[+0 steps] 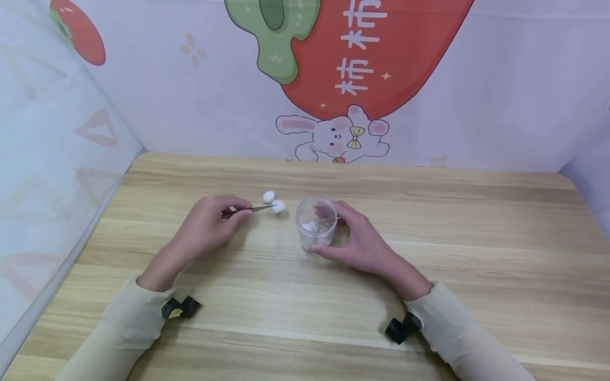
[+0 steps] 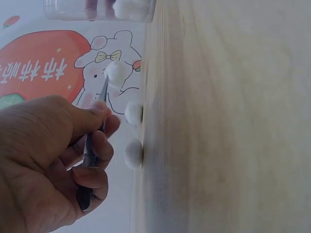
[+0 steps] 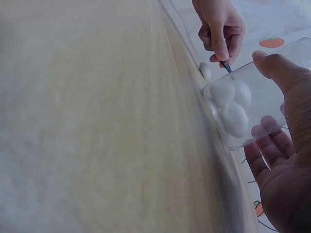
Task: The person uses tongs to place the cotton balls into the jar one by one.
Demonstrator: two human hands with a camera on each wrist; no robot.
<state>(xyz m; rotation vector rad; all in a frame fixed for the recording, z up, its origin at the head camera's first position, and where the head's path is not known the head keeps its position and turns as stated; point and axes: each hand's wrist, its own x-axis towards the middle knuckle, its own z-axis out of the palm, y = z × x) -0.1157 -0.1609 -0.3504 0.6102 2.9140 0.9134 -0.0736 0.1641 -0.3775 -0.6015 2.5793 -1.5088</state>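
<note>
The tabletop [image 1: 429, 254] was pale wood-grain laminate with rounded far corners, matte and streaked in long bands. Behind it stood a soft lilac backdrop [image 1: 500, 95] printed with a big red persimmon, white characters and a cartoon rabbit [image 1: 333, 138]; a translucent panel [image 1: 52, 174] closed off the left side.

The left hand [image 1: 207, 225] lay on the wood, its grip pinching slim metal tweezers [image 1: 248, 210] between thumb and curled fingers. The tweezer tips held a fluffy white cotton ball [image 1: 278, 206], lifted just clear of the surface in the left wrist view. More loose cotton balls [image 1: 269, 197] sat just beside it on the tabletop; the left wrist view showed two [image 2: 133, 112] resting there, round and fuzzy.

Near the held ball, to its right, stood a small clear plastic jar [image 1: 316, 222], cylindrical, open at the top, upright on the tabletop. Several cotton balls [image 3: 233, 109] lay bunched at its bottom. The right hand [image 1: 364, 241] wrapped the jar from the right, its grip curled around the smooth wall, thumb in front and fingers behind, seen through the plastic.

Both forearms wore cream knit sleeves [image 1: 119, 328], each with a black strap-mounted device [image 1: 180, 308] at the wrist.
</note>
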